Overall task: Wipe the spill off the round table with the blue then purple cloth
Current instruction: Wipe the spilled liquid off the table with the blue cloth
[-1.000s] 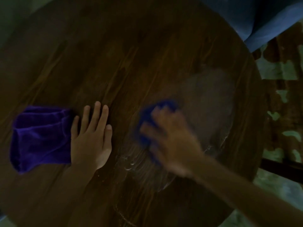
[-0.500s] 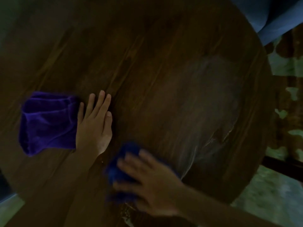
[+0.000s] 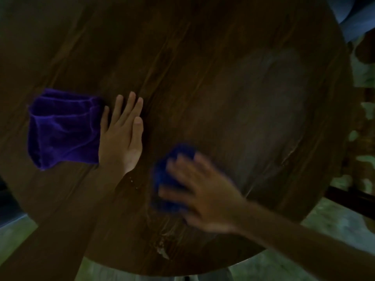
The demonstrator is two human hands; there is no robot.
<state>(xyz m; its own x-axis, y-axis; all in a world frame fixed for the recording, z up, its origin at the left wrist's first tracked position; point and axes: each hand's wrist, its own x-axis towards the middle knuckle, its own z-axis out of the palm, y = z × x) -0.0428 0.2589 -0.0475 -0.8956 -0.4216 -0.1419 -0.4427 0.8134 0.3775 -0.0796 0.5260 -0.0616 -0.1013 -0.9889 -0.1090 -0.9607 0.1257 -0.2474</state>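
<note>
The round dark wooden table (image 3: 182, 57) fills most of the view. My right hand (image 3: 205, 195) presses down on a bunched blue cloth (image 3: 164, 177) near the table's front middle; the hand is blurred with motion. A dull wet smear (image 3: 274, 110) covers the table's right half, with a bright streak at its lower edge. A few droplets (image 3: 133, 182) lie beside my left wrist. My left hand (image 3: 121, 134) rests flat on the wood, fingers spread, its little finger touching the folded purple cloth (image 3: 63, 128) lying to its left.
A white residue patch (image 3: 162, 250) sits at the table's near edge. A blue fabric thing (image 3: 353, 19) shows past the table's far right edge. A patterned green and brown floor (image 3: 363, 126) lies to the right, and a dark bar (image 3: 349, 197) crosses it.
My right hand slid the blue cloth from the middle of the smear down toward the near edge, then back up and to the right. The left hand and purple cloth stayed put.
</note>
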